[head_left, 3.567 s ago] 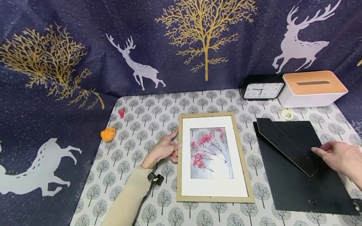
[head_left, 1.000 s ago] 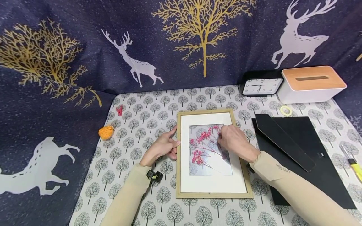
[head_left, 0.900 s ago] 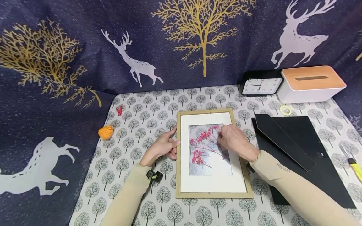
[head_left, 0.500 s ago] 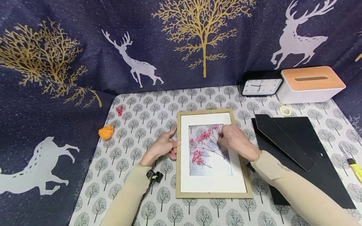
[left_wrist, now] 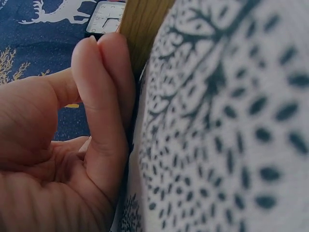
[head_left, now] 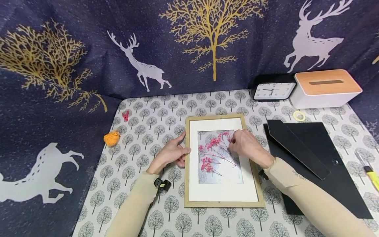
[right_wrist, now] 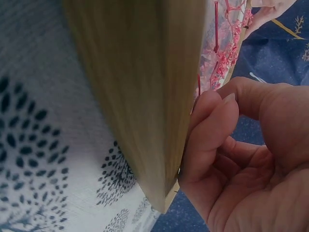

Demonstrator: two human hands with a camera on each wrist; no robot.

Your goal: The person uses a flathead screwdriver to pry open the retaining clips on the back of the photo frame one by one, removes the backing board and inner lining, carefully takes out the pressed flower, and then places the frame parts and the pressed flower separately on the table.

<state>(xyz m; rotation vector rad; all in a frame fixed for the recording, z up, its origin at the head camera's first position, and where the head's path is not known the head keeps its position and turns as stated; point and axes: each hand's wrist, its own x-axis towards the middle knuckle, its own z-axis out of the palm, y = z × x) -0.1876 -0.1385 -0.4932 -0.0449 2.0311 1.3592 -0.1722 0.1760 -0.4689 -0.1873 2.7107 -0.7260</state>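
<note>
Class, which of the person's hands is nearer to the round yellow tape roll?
Right. The right hand is over the frame's flowers, toward the tape roll; the left hand rests at the frame's far edge.

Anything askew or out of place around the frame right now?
The frame lies square on the table. Its black backing board is off, lying to its right. The pink dried flowers lie fanned in the opening under the right hand. Nothing is spilled.

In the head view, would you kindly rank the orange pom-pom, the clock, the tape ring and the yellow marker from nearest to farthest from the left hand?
From the left hand, at the frame's left edge:
1. Orange pom-pom, to its left near the table's edge.
2. Clock, at the back right.
3. Tape ring, right of the clock, in front of the tissue box.
4. Yellow marker, at the far right edge.
</note>
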